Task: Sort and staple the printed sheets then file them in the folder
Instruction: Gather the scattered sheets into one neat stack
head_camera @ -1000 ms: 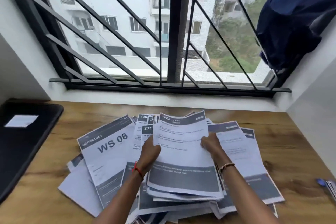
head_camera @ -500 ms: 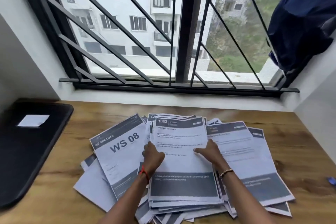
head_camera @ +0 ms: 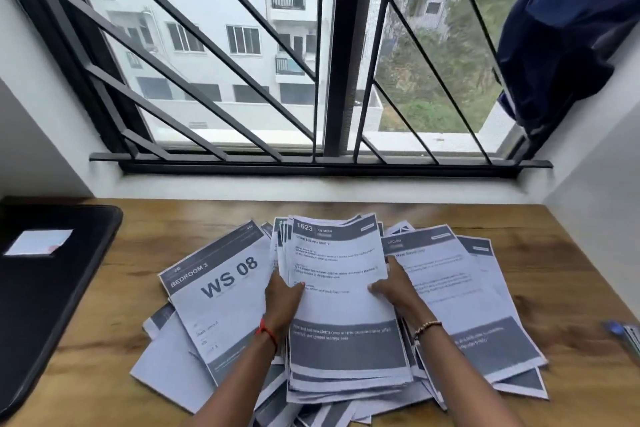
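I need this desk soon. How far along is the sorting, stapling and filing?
Early. Done: nothing visibly stapled or filed; the black folder lies closed at the left. In hand: left hand and right hand grip the stack topped by sheet 1623. Left: loose sheets, like the WS 08 sheet, lie fanned across the table.

A wooden table [head_camera: 554, 270] under the window carries a loose, fanned-out heap of printed sheets [head_camera: 221, 305] across its middle, a black folder [head_camera: 52, 305] lying flat at its left edge, and a small blurred blue-tipped object [head_camera: 620, 330] at its right edge, well apart from the heap.
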### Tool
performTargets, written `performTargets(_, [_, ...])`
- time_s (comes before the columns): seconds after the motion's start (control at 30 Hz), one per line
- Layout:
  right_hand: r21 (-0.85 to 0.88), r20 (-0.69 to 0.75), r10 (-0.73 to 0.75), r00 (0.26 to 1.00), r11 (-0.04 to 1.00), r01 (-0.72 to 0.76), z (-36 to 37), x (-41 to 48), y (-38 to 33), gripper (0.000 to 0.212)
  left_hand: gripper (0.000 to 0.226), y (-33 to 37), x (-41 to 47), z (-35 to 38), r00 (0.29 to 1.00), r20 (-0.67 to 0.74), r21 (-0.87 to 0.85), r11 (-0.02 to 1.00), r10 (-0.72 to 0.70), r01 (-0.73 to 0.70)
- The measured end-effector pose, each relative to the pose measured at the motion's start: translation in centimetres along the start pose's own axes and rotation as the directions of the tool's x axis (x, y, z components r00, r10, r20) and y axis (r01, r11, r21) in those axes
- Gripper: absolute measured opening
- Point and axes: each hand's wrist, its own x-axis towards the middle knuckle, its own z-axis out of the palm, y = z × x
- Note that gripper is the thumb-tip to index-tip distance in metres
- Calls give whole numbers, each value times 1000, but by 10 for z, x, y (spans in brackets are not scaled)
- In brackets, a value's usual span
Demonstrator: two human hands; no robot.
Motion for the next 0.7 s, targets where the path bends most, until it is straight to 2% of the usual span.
performTargets(0.1, [179, 52, -11, 999, 984, 2, -1, -5, -7, 63, 34, 2, 4, 0, 998, -42, 43, 998, 36, -34])
performTargets(0.2, [278, 96, -16, 995, 960, -12, -12, -7, -14, 64, 30, 5, 8, 1, 992, -108, 143, 989, 59, -43])
performTargets(0.33, [351, 136, 27, 990, 933, -73, -40, -2, -13, 54, 56, 16, 3, 8, 986, -163, 244, 970, 33, 8])
performTargets(0.43, [371, 135, 41, 990, 924, -89, -70, 0, -9, 43, 69, 28, -5, 24, 971, -221, 248, 968, 87, -31])
performTargets(0.57, [334, 116, 56, 992, 938, -92, -123, 7, 3, 41, 60, 39, -24, 56, 994, -61, 55, 994, 94, -90])
performTargets(0.7, [325, 66, 134, 989, 934, -149, -176, 6, 17, 57, 59, 41, -38, 95, 994, 101, 36, 999, 37, -41])
